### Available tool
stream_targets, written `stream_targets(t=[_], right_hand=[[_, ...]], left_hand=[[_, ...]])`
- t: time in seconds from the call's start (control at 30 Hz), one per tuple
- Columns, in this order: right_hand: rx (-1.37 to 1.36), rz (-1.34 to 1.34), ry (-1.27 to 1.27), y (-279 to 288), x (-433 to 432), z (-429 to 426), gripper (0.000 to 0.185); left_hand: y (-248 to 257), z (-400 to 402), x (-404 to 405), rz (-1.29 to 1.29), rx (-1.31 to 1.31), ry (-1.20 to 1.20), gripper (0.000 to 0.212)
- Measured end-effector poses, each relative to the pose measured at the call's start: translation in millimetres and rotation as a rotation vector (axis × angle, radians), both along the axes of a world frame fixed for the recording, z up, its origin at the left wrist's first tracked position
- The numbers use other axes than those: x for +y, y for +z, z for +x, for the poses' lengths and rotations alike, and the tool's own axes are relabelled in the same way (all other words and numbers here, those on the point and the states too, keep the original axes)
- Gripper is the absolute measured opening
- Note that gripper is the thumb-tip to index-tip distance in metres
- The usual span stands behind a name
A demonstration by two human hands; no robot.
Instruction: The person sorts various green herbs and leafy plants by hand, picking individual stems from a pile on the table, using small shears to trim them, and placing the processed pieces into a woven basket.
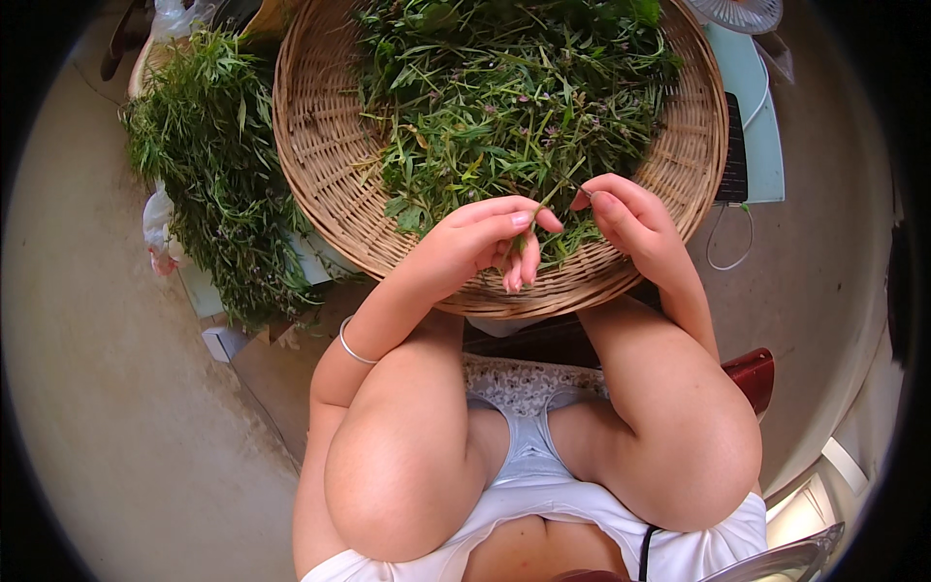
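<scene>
A round wicker basket (320, 145) holds a heap of cut leafy herbs (509, 109) with small purple flowers. Over its near rim, my left hand (480, 236) pinches a green herb stem (547, 198) between thumb and forefinger, the other fingers curled below. Some leaf shows beneath the left thumb. Just to the right, my right hand (636, 218) has thumb and forefinger closed on a thin dark stem piece (583, 190). The two hands are a short gap apart.
Left of the basket lies a large bundle of uncut leafy stems (211, 167), next to a plastic bag (156, 222). On the right, a black device (734, 149) rests on a pale glass tabletop (764, 160), its white cable (720, 265) hanging down. A small fan (745, 13) stands beyond.
</scene>
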State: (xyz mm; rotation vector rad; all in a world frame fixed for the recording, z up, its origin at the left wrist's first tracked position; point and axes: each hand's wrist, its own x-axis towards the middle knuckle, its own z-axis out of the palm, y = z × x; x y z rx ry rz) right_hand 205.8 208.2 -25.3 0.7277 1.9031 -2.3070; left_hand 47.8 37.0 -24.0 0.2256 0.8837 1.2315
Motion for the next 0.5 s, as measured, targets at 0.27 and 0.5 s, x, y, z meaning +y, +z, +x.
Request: stream_targets(t=[0.27,0.5], right_hand=[[-0.018,0.028,0.089,2.8,-2.6,-3.9,0.028],[0.010,0.092,0.169,2.7,-3.8,-4.9,0.028]], left_hand=[[0.2,-1.8,0.1,0.032,0.082,-0.025,0.029],[-9.3,3.7,4.7,0.117,0.101,-0.066,0.030]])
